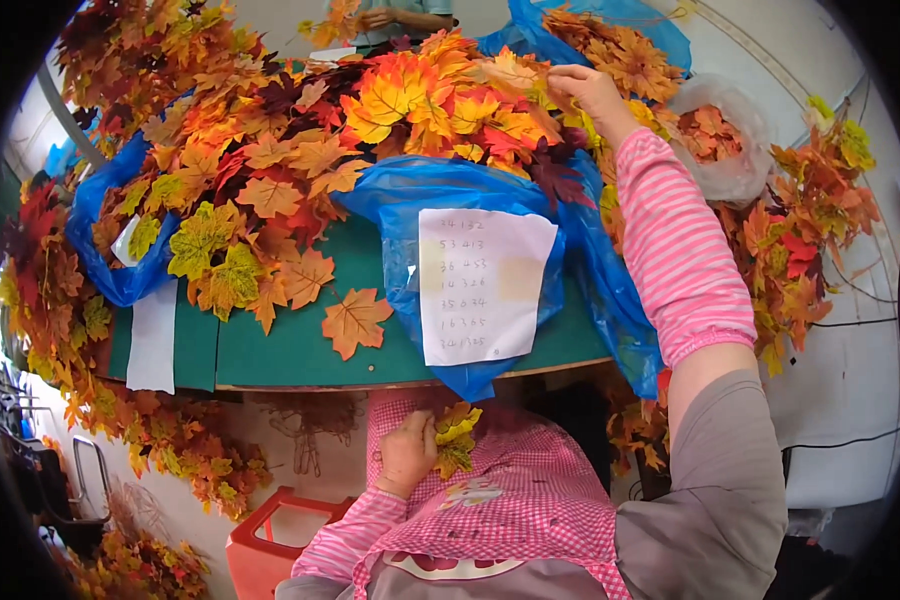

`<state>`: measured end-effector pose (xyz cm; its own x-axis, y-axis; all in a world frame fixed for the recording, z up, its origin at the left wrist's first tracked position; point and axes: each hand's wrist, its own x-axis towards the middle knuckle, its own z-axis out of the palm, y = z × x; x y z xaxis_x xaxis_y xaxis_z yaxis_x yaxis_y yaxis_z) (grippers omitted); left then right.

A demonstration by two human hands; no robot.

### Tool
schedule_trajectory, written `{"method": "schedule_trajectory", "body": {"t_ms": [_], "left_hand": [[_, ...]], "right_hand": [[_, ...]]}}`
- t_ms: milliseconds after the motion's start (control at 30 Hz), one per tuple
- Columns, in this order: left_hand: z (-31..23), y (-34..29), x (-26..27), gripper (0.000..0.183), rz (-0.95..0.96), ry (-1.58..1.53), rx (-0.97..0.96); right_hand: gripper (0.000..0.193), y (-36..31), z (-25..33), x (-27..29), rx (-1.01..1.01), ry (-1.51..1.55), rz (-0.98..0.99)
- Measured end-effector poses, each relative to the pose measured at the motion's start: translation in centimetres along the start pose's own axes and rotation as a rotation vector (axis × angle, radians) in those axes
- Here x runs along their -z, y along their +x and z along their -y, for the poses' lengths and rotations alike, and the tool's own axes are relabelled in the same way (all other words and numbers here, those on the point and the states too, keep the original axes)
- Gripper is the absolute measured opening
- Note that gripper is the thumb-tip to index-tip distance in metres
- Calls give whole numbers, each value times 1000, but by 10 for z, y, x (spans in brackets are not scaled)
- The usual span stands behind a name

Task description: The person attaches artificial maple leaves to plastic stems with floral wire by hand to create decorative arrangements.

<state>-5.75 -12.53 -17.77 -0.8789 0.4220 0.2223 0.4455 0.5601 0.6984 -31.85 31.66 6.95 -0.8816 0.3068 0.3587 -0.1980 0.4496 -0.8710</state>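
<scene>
My left hand (407, 455) is closed in front of my apron, below the table edge, gripping a yellow-green artificial maple leaf (456, 437). Reaching far across the table, my right hand (592, 96) pinches at the edge of a pale orange artificial maple leaf (510, 72) on top of the heap. Bright yellow-and-orange leaves (400, 98) lie just left of it in a blue plastic bag (425, 185). A white sheet with handwriting (485, 285) hangs on the front of that bag. One orange leaf (355, 322) rests alone on the green tabletop (310, 358).
Another blue bag (120, 275) of leaves sits at the left, and one (665, 40) at the far right beside a clear bag (755, 150). Leaf garlands (795, 250) hang at both sides. A red stool (260, 550) stands below left. Across the table is another person's hand (377, 18).
</scene>
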Motion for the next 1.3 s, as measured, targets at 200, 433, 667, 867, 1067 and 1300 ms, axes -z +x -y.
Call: {"method": "schedule_trajectory", "body": {"t_ms": [200, 433, 667, 867, 1067, 1300], "left_hand": [[0, -6, 2, 11, -60, -22, -38], [-8, -15, 21, 16, 101, -23, -3], [-37, -3, 40, 13, 212, 217, -161], [-82, 13, 51, 10, -164, -299, -203], [-87, 0, 48, 10, -188, -423, -143], [-87, -7, 50, 7, -191, -349, -159]], "right_hand": [[19, -24, 23, 17, 104, 138, -120], [13, -196, 75, 32, 556, -347, -20], [7, -370, 90, -59, -170, -40, 518], [7, -398, 65, -105, 77, -124, 395], [7, -413, 67, -113, 22, 18, 366], [7, -419, 72, -117, 137, -50, 338]]}}
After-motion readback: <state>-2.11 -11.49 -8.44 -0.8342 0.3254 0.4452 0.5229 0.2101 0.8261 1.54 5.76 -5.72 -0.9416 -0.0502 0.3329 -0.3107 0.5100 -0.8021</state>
